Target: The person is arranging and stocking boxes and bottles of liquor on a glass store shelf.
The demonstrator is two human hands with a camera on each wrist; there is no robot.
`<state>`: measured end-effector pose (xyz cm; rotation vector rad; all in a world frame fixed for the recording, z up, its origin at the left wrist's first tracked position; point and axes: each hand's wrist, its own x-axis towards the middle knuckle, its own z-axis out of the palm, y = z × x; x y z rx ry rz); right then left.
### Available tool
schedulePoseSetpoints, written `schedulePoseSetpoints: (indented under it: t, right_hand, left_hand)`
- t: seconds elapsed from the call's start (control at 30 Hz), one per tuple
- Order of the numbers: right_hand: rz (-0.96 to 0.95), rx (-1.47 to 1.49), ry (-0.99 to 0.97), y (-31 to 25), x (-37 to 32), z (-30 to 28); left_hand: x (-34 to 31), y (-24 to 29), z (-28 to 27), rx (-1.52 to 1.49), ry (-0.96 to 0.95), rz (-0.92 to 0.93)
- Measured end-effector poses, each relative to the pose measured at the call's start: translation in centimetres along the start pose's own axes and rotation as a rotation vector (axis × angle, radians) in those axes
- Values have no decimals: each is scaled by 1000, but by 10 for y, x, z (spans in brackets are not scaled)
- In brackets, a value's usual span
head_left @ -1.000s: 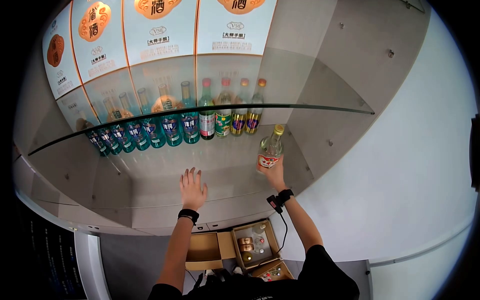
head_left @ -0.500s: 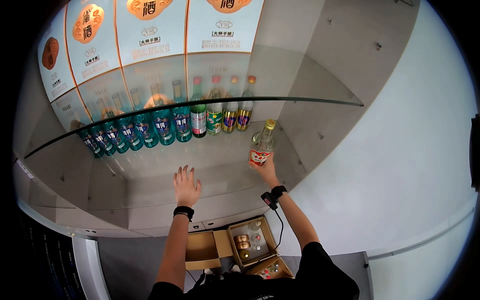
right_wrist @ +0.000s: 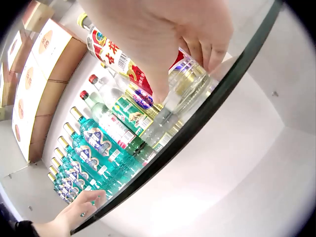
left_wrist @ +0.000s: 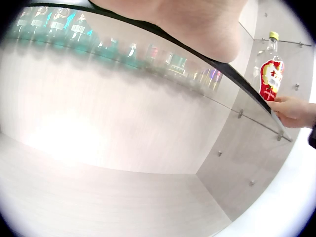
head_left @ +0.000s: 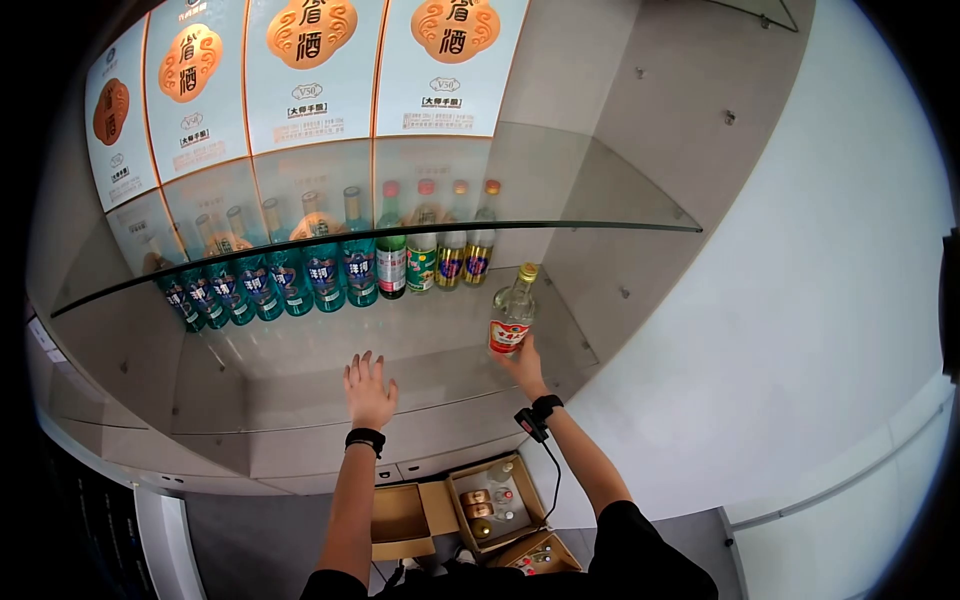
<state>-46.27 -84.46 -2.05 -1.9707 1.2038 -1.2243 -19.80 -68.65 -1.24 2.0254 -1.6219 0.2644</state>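
Note:
My right hand (head_left: 524, 368) grips the lower part of a clear glass bottle (head_left: 512, 312) with a yellow cap and a red-and-white label. The bottle is upright at the right end of the lower glass shelf, its base close to the front edge in the right wrist view. In the left wrist view its label (left_wrist: 270, 81) faces forward above the fingers. My left hand (head_left: 370, 393) lies with fingers spread at the shelf's front edge, left of the bottle, holding nothing. Behind stand a row of blue bottles (head_left: 323, 275), a green bottle (head_left: 391, 268) and two gold-labelled bottles (head_left: 478, 262).
An upper glass shelf (head_left: 600, 224) crosses above the bottles and carries large pale blue boxes (head_left: 310, 110). The cabinet's side wall (head_left: 640, 270) rises at right. On the floor below are an open cardboard box (head_left: 400, 525) and a carton of bottles (head_left: 500, 530).
The head view has shifted, showing more of the boxes above. The bottle's label has turned more toward the front, and the right fingers sit lower on it. The left hand stays at the shelf edge.

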Motion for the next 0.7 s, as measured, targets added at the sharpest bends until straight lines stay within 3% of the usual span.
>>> schedulePoseSetpoints:
  t: [0.47, 0.53, 0.7]
  right_hand:
    - [62, -190, -45, 7, 42, 6]
    - [152, -270, -64, 8, 50, 7]
    - [181, -216, -86, 16, 66, 14]
  left_hand:
    - [0, -1, -1, 33, 14, -7]
    - [0, -1, -1, 41, 10, -9]
    - [0, -8, 6, 58, 12, -12]
